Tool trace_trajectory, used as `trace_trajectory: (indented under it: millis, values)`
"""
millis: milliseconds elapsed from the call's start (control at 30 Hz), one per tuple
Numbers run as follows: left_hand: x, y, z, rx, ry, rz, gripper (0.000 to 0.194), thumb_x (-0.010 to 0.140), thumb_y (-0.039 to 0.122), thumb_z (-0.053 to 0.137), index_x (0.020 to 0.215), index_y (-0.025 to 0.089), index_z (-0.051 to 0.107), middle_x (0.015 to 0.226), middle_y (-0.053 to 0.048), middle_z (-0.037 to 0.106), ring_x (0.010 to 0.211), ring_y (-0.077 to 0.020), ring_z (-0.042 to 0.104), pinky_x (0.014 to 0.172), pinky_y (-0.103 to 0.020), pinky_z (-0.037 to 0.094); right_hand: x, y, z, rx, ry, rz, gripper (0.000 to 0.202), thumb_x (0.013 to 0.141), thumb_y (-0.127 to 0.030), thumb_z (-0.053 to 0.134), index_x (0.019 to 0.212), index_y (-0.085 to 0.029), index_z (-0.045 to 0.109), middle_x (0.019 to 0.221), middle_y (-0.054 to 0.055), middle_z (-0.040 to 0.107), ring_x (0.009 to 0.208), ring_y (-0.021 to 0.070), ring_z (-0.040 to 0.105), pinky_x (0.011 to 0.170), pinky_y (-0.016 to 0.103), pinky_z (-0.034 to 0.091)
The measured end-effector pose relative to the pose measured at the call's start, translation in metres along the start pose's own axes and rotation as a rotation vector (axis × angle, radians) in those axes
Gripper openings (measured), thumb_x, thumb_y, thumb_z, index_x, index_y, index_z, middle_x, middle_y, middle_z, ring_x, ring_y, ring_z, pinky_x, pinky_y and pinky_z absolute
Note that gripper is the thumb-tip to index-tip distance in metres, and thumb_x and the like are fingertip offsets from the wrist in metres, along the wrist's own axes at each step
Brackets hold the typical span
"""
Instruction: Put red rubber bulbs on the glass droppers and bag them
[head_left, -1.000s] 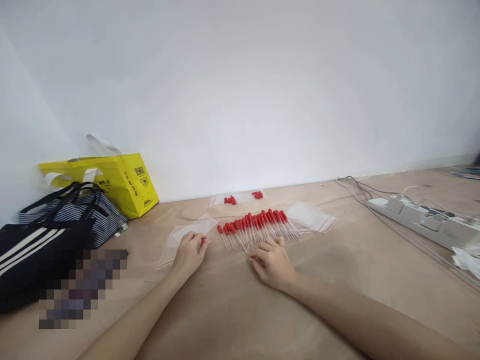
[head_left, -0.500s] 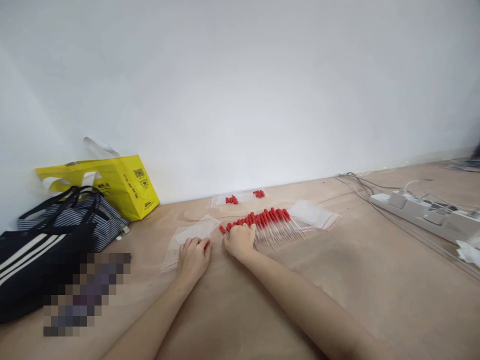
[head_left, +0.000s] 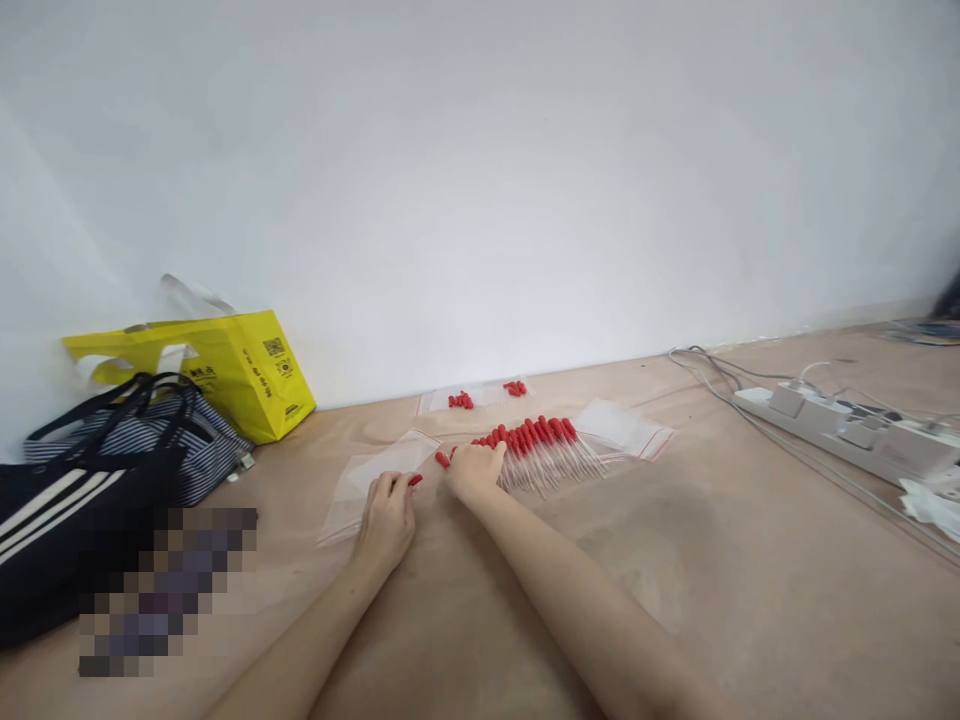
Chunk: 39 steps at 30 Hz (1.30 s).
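A row of red-tipped thin white sticks [head_left: 551, 455] lies fanned out at the middle of the table. My right hand [head_left: 474, 472] is over the left end of this row, its fingers bent down among the red tips; what they grip is hidden. My left hand [head_left: 386, 515] is closed, with a red-tipped piece [head_left: 415, 481] sticking out at its fingertips, over the edge of a clear zip bag [head_left: 352, 490]. Another clear zip bag [head_left: 626, 428] lies right of the row. Behind, small red-tipped groups [head_left: 460, 400] rest on clear plastic.
At the left stand a yellow bag [head_left: 255, 370], a striped cloth bag [head_left: 214, 450] and a black bag [head_left: 90, 530], with a pixelated patch in front. A white power strip [head_left: 847, 430] with grey cables lies at the right. A white wall rises behind the table.
The red-tipped piece shows more clearly at my left fingertips. My right hand has shifted slightly left and covers more of the row's left end. The whole view has moved slightly.
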<state>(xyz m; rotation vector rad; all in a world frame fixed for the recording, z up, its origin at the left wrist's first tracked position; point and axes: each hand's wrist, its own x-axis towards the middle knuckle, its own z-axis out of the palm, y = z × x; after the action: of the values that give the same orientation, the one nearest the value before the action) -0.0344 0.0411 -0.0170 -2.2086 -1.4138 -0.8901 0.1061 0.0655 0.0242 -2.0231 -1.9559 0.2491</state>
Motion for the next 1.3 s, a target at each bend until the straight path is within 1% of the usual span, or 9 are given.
trace_trajectory:
  millis: [100, 200, 267, 367, 467, 600, 700, 900, 1300]
  values:
    - [0.002, 0.000, -0.002, -0.038, 0.008, 0.015, 0.021, 0.081, 0.017, 0.034, 0.085, 0.016, 0.055, 0.081, -0.008, 0.057, 0.079, -0.0222, 0.051, 0.072, -0.035, 0.043, -0.004, 0.002, -0.003, -0.007, 0.019, -0.038, 0.018, 0.074, -0.018, 0.048, 0.082, -0.015, 0.063, 0.083, 0.012, 0.065, 0.082, 0.0230, 0.057, 0.082, 0.040, 0.022]
    - [0.002, 0.002, -0.006, -0.068, -0.007, 0.025, 0.017, 0.081, 0.021, 0.037, 0.083, 0.017, 0.054, 0.080, -0.008, 0.059, 0.078, -0.0229, 0.052, 0.071, -0.036, 0.043, -0.013, 0.016, -0.009, -0.005, 0.066, -0.112, 0.020, 0.077, -0.025, 0.046, 0.082, -0.014, 0.062, 0.088, 0.012, 0.064, 0.090, 0.0241, 0.053, 0.080, 0.038, 0.024]
    - [0.000, 0.008, -0.009, -0.093, -0.025, 0.035, 0.015, 0.081, 0.022, 0.039, 0.083, 0.018, 0.053, 0.079, -0.007, 0.060, 0.077, -0.0226, 0.053, 0.070, -0.036, 0.043, -0.021, 0.036, -0.014, 0.007, 0.108, -0.178, 0.022, 0.079, -0.027, 0.043, 0.083, -0.014, 0.061, 0.093, 0.011, 0.063, 0.095, 0.0236, 0.050, 0.078, 0.035, 0.026]
    - [-0.005, 0.023, -0.012, -0.142, -0.066, 0.058, 0.013, 0.081, 0.026, 0.042, 0.082, 0.018, 0.053, 0.077, -0.005, 0.061, 0.076, -0.0205, 0.055, 0.068, -0.033, 0.043, -0.037, 0.078, -0.017, 0.092, 0.162, -0.368, 0.020, 0.083, -0.023, 0.040, 0.080, -0.014, 0.058, 0.087, 0.009, 0.063, 0.083, 0.0196, 0.053, 0.070, 0.031, 0.029]
    - [-0.009, 0.045, -0.013, -0.250, -0.155, 0.065, 0.015, 0.083, 0.029, 0.042, 0.082, 0.018, 0.053, 0.077, -0.004, 0.062, 0.075, -0.0192, 0.056, 0.069, -0.033, 0.043, -0.055, 0.121, -0.016, 0.175, 0.198, -0.579, 0.020, 0.085, -0.018, 0.037, 0.080, -0.015, 0.056, 0.079, 0.005, 0.062, 0.074, 0.0160, 0.052, 0.072, 0.030, 0.029]
    - [-0.010, 0.071, -0.013, -0.341, -0.213, 0.114, 0.018, 0.085, 0.028, 0.041, 0.088, 0.018, 0.056, 0.081, -0.003, 0.063, 0.077, -0.0189, 0.055, 0.070, -0.033, 0.041, -0.078, 0.154, -0.015, 0.254, 0.246, -0.733, 0.025, 0.085, -0.013, 0.035, 0.100, -0.018, 0.054, 0.080, 0.005, 0.060, 0.073, 0.0147, 0.051, 0.075, 0.031, 0.029]
    - [-0.009, 0.080, -0.013, -0.343, -0.227, 0.159, 0.020, 0.085, 0.027, 0.041, 0.090, 0.019, 0.058, 0.081, -0.004, 0.063, 0.078, -0.0189, 0.054, 0.070, -0.033, 0.040, -0.087, 0.159, -0.018, 0.291, 0.251, -0.742, 0.026, 0.083, -0.012, 0.037, 0.101, -0.019, 0.054, 0.080, 0.004, 0.060, 0.073, 0.0146, 0.051, 0.076, 0.032, 0.029]
    - [-0.009, 0.082, -0.015, -0.330, -0.230, 0.193, 0.019, 0.086, 0.026, 0.042, 0.091, 0.020, 0.059, 0.080, -0.003, 0.063, 0.078, -0.0178, 0.053, 0.071, -0.034, 0.038, -0.090, 0.149, -0.016, 0.329, 0.243, -0.730, 0.020, 0.083, -0.014, 0.039, 0.091, -0.019, 0.057, 0.070, 0.001, 0.059, 0.064, 0.0118, 0.050, 0.079, 0.034, 0.028]
    - [-0.010, 0.087, -0.017, -0.372, -0.198, 0.197, 0.019, 0.086, 0.025, 0.040, 0.083, 0.019, 0.058, 0.074, -0.001, 0.062, 0.074, -0.0163, 0.053, 0.071, -0.032, 0.035, -0.088, 0.146, -0.006, 0.335, 0.262, -0.787, 0.020, 0.084, -0.016, 0.042, 0.095, -0.020, 0.058, 0.074, 0.002, 0.062, 0.068, 0.0113, 0.052, 0.075, 0.032, 0.026]
